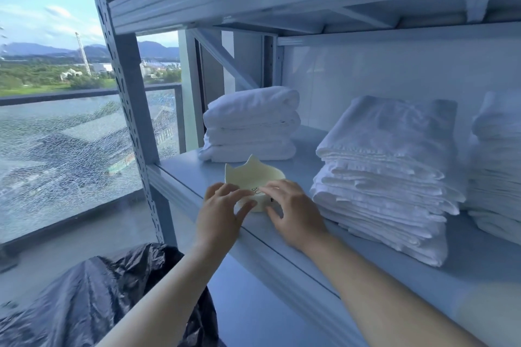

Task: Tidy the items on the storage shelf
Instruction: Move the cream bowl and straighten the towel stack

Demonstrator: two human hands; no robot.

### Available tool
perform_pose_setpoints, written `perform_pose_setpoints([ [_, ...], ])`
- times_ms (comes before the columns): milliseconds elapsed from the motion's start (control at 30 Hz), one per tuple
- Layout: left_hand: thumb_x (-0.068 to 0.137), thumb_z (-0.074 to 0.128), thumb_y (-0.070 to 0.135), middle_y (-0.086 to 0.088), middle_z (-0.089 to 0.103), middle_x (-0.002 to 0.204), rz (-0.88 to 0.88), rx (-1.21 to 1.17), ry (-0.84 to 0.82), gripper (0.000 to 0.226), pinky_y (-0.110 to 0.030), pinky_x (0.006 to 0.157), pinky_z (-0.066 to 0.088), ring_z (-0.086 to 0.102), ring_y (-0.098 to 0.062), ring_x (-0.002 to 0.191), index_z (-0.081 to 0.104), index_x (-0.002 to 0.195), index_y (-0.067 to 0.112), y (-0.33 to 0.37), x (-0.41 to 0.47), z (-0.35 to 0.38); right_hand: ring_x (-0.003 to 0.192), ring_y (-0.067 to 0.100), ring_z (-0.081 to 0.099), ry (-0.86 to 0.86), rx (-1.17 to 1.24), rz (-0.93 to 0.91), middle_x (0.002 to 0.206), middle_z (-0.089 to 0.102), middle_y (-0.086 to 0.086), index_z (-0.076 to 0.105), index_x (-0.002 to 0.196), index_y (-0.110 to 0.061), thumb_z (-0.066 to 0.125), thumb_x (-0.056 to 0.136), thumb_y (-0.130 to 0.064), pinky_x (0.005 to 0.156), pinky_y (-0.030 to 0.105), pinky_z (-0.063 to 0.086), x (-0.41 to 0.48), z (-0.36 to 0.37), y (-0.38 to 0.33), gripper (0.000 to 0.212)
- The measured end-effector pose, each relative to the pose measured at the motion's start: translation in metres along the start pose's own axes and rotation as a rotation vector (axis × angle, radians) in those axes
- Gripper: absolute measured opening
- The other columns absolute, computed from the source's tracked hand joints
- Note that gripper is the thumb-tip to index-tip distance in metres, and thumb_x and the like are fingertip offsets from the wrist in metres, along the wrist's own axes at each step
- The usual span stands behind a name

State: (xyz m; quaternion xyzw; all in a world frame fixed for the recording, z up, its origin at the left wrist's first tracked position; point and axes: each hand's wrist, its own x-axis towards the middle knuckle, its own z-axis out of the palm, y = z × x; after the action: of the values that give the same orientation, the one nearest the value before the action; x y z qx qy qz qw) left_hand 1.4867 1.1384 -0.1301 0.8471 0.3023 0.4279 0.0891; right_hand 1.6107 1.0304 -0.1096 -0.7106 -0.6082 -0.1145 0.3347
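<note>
Two bare hands meet on a pale cream bowl (255, 177) that stands near the front edge of the grey metal shelf (304, 155), towards its left end. Both forearms rise from the lower edge of the view, and the wrists pass over the shelf's front lip.

Left hand (222, 211): fingers lie over the near rim, the thumb presses the outer wall from below, and so it grips the bowl's left side.

Right hand (293, 214): fingers curl over the near rim and the thumb is set against the wall, holding the bowl's right side. The fingertips of both hands nearly meet over the rim.

Bowl: matt, cream-yellow, with two pointed ear-shaped peaks on the far rim, like a cat's head. It sits upright on the shelf board.

Markings: small dark drawn marks show on the near side between the fingers, and one dark spot beside the right thumb. They are partly covered and too small to read as writing.

Surroundings: a stack of thick folded white towels (251, 124) lies behind the bowl. A taller pile of thin folded white cloths (389, 177) is just to its right, and a third pile (499, 166) sits at the frame's edge. A black plastic bag (98, 296) is below the shelf, on the left, and cracked window glass (64, 149) fills the space beyond.
</note>
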Motion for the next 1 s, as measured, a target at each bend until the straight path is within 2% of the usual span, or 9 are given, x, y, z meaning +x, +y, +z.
perform_pose_setpoints([
  [167, 0.076, 0.072, 0.043, 0.011, 0.066, 0.102, -0.097, -0.061, -0.019, 0.046, -0.014, 0.079, 0.028, 0.043, -0.014, 0.112, 0.061, 0.119, 0.028, 0.023, 0.005, 0.003, 0.125, 0.02, 0.041, -0.033, -0.009, 0.078, 0.132, 0.052, 0.003, 0.054, 0.127, -0.01, 0.049, 0.09, -0.009, 0.101, 0.029, 0.037, -0.001, -0.002, 0.001, 0.038],
  [267, 0.074, 0.076, 0.03, 0.004, 0.055, 0.126, -0.114, -0.184, 0.034, 0.059, -0.013, 0.095, 0.024, 0.039, -0.018, 0.121, 0.053, 0.128, 0.021, 0.02, -0.001, 0.007, 0.125, 0.021, 0.041, -0.043, -0.005, 0.114, 0.131, 0.051, 0.004, 0.054, 0.125, -0.007, 0.043, 0.088, -0.003, 0.1, 0.033, 0.039, -0.002, 0.0, 0.002, 0.039],
  [400, 0.075, 0.076, 0.034, 0.0, 0.032, 0.148, -0.2, -0.209, 0.029, 0.071, -0.029, 0.111, 0.019, 0.023, -0.019, 0.137, 0.043, 0.137, 0.02, 0.016, -0.001, 0.01, 0.116, 0.022, 0.046, -0.054, -0.061, 0.167, 0.12, 0.053, 0.005, 0.055, 0.108, -0.005, 0.038, 0.089, -0.006, 0.089, 0.035, 0.045, 0.003, 0.001, 0.004, 0.026],
  [500, 0.077, 0.072, 0.038, 0.003, 0.023, 0.152, -0.222, -0.189, -0.031, 0.069, -0.035, 0.114, 0.022, 0.02, -0.018, 0.14, 0.042, 0.137, 0.022, 0.014, -0.002, 0.012, 0.104, 0.023, 0.049, -0.093, -0.061, 0.198, 0.109, 0.051, 0.004, 0.049, 0.093, -0.009, 0.036, 0.087, -0.003, 0.074, 0.032, 0.043, 0.004, 0.002, 0.003, 0.016],
  [600, 0.08, 0.069, 0.038, 0.007, 0.019, 0.154, -0.226, -0.175, -0.075, 0.064, -0.034, 0.112, 0.025, 0.021, -0.016, 0.139, 0.043, 0.136, 0.022, 0.011, -0.003, 0.013, 0.107, 0.024, 0.048, -0.149, -0.061, 0.229, 0.115, 0.047, 0.003, 0.044, 0.095, -0.012, 0.036, 0.078, 0.005, 0.068, 0.029, 0.036, 0.004, 0.0, 0.004, 0.025],
  [700, 0.084, 0.066, 0.035, 0.007, 0.019, 0.153, -0.205, -0.141, -0.086, 0.054, -0.033, 0.11, 0.024, 0.022, -0.017, 0.139, 0.047, 0.132, 0.023, 0.012, -0.001, 0.014, 0.134, 0.019, 0.033, -0.179, -0.042, 0.216, 0.141, 0.035, 0.002, 0.041, 0.127, -0.007, 0.035, 0.078, 0.011, 0.092, 0.029, 0.039, 0.005, -0.004, 0.005, 0.052],
  [800, 0.084, 0.064, 0.037, 0.006, 0.021, 0.153, -0.188, -0.115, -0.068, 0.042, -0.031, 0.11, 0.021, 0.017, -0.018, 0.14, 0.053, 0.124, 0.026, 0.012, 0.0, 0.012, 0.142, 0.015, 0.021, -0.17, 0.013, 0.19, 0.154, 0.024, 0.002, 0.031, 0.142, -0.007, 0.035, 0.079, 0.011, 0.109, 0.026, 0.026, 0.004, -0.008, 0.005, 0.066],
  [933, 0.08, 0.067, 0.045, 0.004, 0.023, 0.152, -0.207, -0.07, -0.043, 0.035, -0.034, 0.111, 0.023, 0.013, -0.017, 0.14, 0.061, 0.11, 0.03, 0.011, -0.001, 0.01, 0.124, 0.025, 0.045, -0.047, 0.047, 0.166, 0.133, 0.051, 0.008, 0.056, 0.122, -0.004, 0.036, 0.075, 0.01, 0.1, 0.034, 0.04, -0.001, -0.01, 0.001, 0.052],
  [1000, 0.078, 0.068, 0.046, 0.003, 0.025, 0.151, -0.212, -0.071, -0.031, 0.031, -0.034, 0.11, 0.023, 0.014, -0.018, 0.14, 0.064, 0.105, 0.03, 0.014, -0.002, 0.009, 0.115, 0.028, 0.05, -0.07, 0.047, 0.18, 0.123, 0.056, 0.009, 0.059, 0.112, -0.003, 0.036, 0.074, 0.009, 0.093, 0.038, 0.044, -0.001, -0.012, 0.0, 0.046],
])
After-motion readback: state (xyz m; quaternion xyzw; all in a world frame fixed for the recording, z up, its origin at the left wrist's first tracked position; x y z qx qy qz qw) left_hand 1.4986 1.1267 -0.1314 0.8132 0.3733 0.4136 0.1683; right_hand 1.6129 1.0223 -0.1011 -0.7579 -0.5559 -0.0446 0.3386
